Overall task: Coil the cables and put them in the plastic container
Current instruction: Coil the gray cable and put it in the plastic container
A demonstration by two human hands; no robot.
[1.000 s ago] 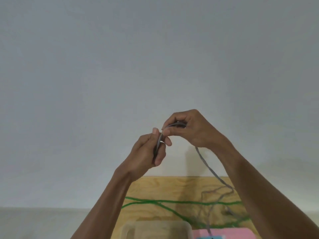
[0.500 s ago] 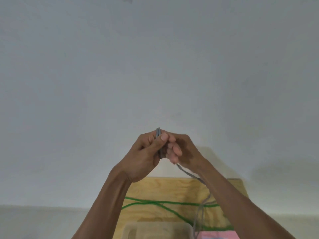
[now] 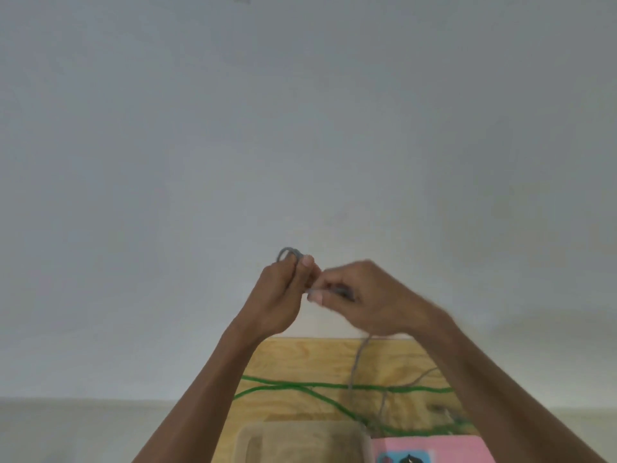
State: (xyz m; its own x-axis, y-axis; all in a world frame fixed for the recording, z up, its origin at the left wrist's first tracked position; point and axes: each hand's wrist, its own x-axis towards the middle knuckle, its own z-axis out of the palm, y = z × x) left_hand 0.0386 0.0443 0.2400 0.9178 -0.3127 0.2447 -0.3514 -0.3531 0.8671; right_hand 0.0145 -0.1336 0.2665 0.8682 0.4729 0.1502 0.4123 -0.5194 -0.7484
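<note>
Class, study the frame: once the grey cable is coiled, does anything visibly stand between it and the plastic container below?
Nothing visible does. The grey cable is held up in the left hand and right hand, with open air down to the plastic container. The container's inside is mostly out of frame.

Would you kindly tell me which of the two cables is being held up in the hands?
The grey cable: both hands grip it, raised, while the green cable lies flat on the table.

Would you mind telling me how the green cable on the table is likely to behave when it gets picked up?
Probably floppy: the green cable lies in loose curves across the wooden table. Likely light, being thin. It may snag, since the grey cable crosses it.
</note>
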